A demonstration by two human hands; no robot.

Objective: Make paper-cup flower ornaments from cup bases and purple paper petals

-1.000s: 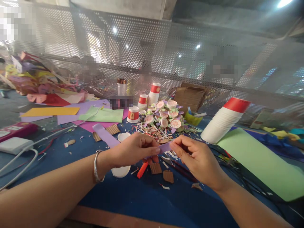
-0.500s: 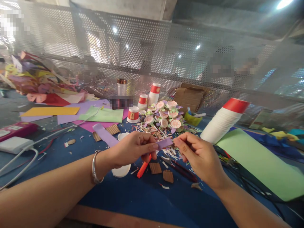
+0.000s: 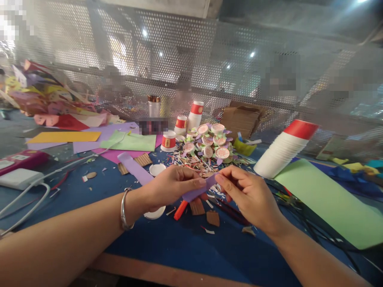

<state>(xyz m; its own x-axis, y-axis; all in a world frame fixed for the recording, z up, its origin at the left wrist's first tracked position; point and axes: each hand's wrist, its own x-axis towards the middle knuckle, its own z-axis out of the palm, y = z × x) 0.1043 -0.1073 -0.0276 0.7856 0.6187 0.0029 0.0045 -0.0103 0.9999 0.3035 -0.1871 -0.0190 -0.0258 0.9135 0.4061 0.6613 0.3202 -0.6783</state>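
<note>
Between my two hands is a purple paper strip (image 3: 194, 193). My left hand (image 3: 176, 184), with a silver bangle at the wrist, pinches it between thumb and fingers. The thumb and fingertips of my right hand (image 3: 242, 189) close on the strip's right end. Another purple strip (image 3: 134, 168) lies on the table and runs partly behind my left hand. Under the hands are an orange-red marker-like stick (image 3: 180, 210) and small pieces of corrugated cardboard (image 3: 213, 218). A white paper disc (image 3: 154, 213) is partly covered by my left wrist.
Beyond my hands stand a heap of decorated cup bottoms (image 3: 222, 152) and red-and-white paper cups (image 3: 168, 141). To the right, a tall cup stack (image 3: 284, 149) leans beside green paper (image 3: 332, 203). Coloured sheets, a white charger (image 3: 21, 182) and cables lie left. Paper scraps surround the heap.
My right hand has gone from near the strip's end to gripping it. More of the strip now shows below my left fingers. The view has shifted slightly.
</note>
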